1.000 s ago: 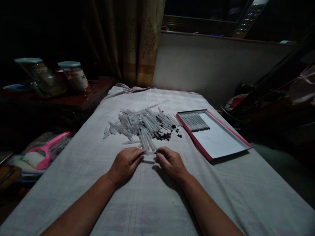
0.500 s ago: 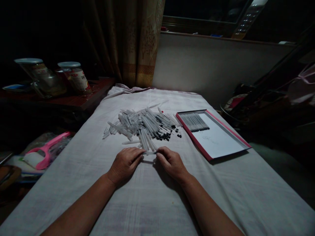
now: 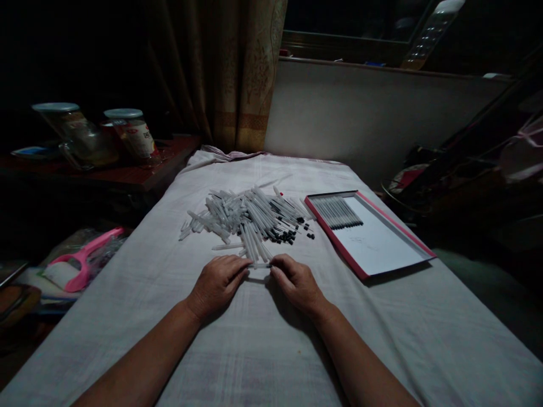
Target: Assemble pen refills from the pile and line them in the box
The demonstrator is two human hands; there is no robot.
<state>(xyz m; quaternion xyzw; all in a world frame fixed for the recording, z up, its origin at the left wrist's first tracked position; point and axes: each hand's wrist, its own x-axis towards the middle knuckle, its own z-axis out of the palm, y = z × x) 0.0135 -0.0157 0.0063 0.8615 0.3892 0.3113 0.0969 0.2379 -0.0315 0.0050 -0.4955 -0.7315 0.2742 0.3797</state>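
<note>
Between my hands a slim pen (image 3: 259, 265) is held level, just above the cloth and in front of the heap. My left hand (image 3: 220, 281) pinches its left end between thumb and fingers. The other end sits in the closed fingertips of my right hand (image 3: 296, 281). Just beyond lies a heap of translucent white pen barrels (image 3: 254, 212), with dark thin refills among them. Small black caps (image 3: 286, 236) are scattered at the heap's right front. A shallow red-edged box lid (image 3: 386, 249) stands to the right, holding a row of assembled-looking pens (image 3: 338, 211).
A pale checked cloth (image 3: 237, 350) covers the surface. Jars (image 3: 138, 138) and a glass mug stand on a dark red side table (image 3: 148, 176) at left. Below it, a pink-handled item (image 3: 80, 265) lies among bags. A curtain (image 3: 250, 73) hangs behind, beside a low wall.
The pen between my hands now shows a dark line along its middle, where it looked pale before. Both hands stay nearly in place; the view has shifted slightly.
</note>
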